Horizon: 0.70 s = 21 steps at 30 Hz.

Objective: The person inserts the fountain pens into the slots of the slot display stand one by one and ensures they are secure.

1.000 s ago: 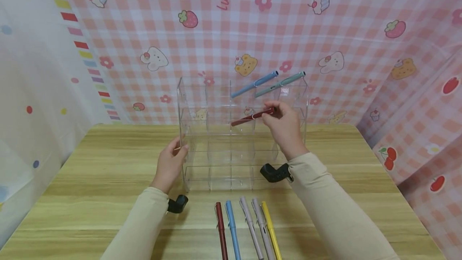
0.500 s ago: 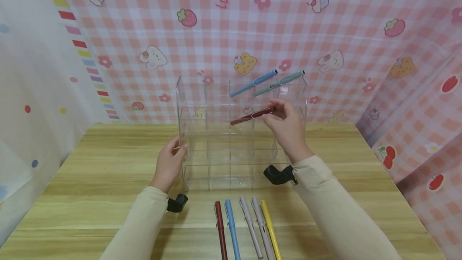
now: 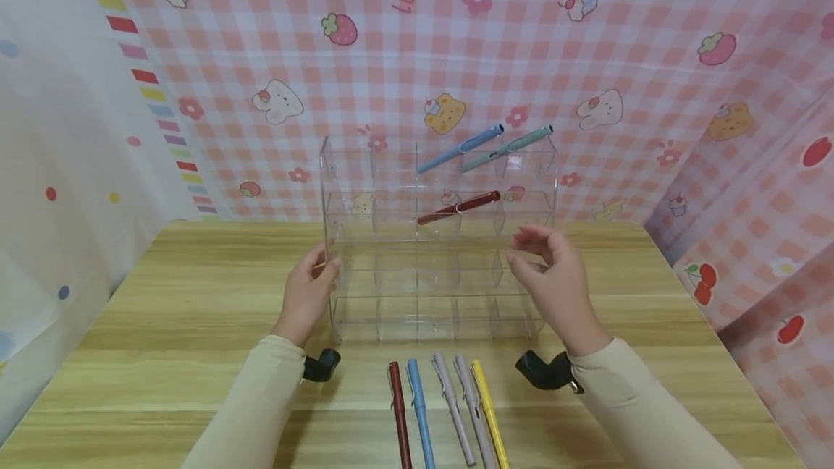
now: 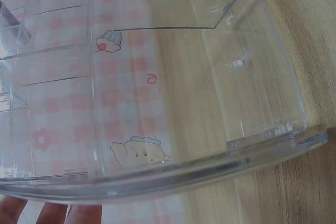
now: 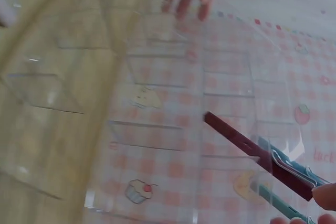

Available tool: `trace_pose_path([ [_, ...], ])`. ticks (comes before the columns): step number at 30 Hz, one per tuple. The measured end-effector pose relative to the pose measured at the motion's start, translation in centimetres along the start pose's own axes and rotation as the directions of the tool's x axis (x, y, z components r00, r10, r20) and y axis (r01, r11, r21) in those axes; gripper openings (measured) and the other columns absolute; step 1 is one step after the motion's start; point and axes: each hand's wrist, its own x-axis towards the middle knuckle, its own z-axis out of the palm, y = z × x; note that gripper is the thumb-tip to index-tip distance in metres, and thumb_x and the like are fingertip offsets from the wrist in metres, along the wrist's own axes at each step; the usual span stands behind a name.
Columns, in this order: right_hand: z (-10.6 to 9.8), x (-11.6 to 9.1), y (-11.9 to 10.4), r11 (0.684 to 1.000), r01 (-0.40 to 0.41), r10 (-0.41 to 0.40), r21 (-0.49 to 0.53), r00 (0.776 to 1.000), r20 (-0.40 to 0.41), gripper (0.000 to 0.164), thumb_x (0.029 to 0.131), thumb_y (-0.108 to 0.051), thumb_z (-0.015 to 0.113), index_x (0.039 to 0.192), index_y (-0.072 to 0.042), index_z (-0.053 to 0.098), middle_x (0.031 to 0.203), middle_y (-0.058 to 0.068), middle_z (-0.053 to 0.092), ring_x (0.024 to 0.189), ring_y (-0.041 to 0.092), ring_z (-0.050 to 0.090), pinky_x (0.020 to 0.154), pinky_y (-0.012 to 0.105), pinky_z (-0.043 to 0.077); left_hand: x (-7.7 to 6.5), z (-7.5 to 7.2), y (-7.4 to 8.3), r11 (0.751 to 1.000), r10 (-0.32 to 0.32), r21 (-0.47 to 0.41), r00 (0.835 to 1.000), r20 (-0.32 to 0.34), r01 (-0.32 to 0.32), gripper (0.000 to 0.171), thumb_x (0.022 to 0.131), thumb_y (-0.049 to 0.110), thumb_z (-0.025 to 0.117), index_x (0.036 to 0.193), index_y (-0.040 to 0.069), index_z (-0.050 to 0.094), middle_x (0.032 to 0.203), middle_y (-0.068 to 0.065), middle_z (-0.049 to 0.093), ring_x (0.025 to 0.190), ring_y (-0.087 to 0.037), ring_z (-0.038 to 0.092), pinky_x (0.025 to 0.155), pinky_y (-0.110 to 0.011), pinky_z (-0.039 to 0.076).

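At the far left hangs a white cloth [image 3: 59, 121] with coloured dots. The wooden counter [image 3: 195, 295] runs below it. Next comes the left hand [image 3: 306, 299], a black band [image 3: 322, 366] at its wrist; its fingers grasp the left side panel of the clear rack [image 3: 324, 179], thumb at the front edge and the other fingers outside. The rack stands upright on the counter, divided into tiers of compartments.

In front of the rack lie a dark red pen [image 3: 399, 418], a light blue pen [image 3: 420, 411] just beside it, and a lilac pen [image 3: 453, 407]. Farther back, in the second tier from the top, a maroon pen [image 3: 459, 208] slants with its upper end to the right; which compartment bears it I cannot tell. Over it, in the top tier, a blue pen [image 3: 461, 148] slants the same way. Back on the counter are a second lilac pen [image 3: 474, 411] and a yellow pen [image 3: 490, 415], close together. A green pen [image 3: 508, 148] slants in the top tier, right of the blue one.

The right hand [image 3: 554, 281] is near the rack's right side, fingers released and loosely curved, well apart from the maroon pen. Farther right, printed cherries [image 3: 700, 284] show on the pink checked cloth [image 3: 749, 252]
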Motion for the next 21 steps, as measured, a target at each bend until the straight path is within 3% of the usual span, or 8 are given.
trace_pose_path([
  [3, -0.1, -1.3, 0.9, 0.998, 0.003, 0.000, -0.057, 0.999, 0.054, 0.034, 0.090, -0.001, 0.063, 0.122, 0.002, 0.055, 0.114, 0.015, 0.062, 0.100, 0.006, 0.058, 0.078, 0.014, 0.049, 0.0, 0.0, 0.0, 1.000, -0.002, 0.000, 1.000, 0.000, 0.002, 0.047, 0.100, 0.020, 0.049, 0.146, 0.009, 0.041, 0.139, -0.018, 0.048, 0.121, -0.031, 0.051, 0.093, -0.043, 0.048],
  [10, 0.5, -4.1, 3.0, 0.990, -0.010, 0.037, -0.138, 0.981, 0.190, 0.033, 0.088, 0.000, 0.066, 0.120, 0.002, 0.057, 0.110, 0.014, 0.064, 0.101, 0.025, 0.062, 0.078, 0.023, 0.052, 0.1, 0.0, 0.0, 1.000, -0.001, 0.003, 1.000, -0.004, 0.002, 0.047, 0.100, 0.019, 0.049, 0.146, 0.009, 0.042, 0.139, -0.019, 0.049, 0.119, -0.032, 0.052, 0.091, -0.042, 0.048],
  [21, 2.0, -6.8, 5.5, 0.978, -0.141, 0.181, -0.152, 0.937, 0.297, 0.032, 0.084, 0.005, 0.066, 0.116, 0.005, 0.060, 0.106, 0.016, 0.063, 0.092, 0.021, 0.061, 0.073, 0.025, 0.053, 0.0, 0.0, 0.0, 1.000, -0.001, 0.000, 1.000, -0.007, 0.001, 0.046, 0.100, 0.019, 0.049, 0.145, 0.009, 0.043, 0.138, -0.019, 0.049, 0.120, -0.033, 0.052, 0.091, -0.042, 0.048],
])
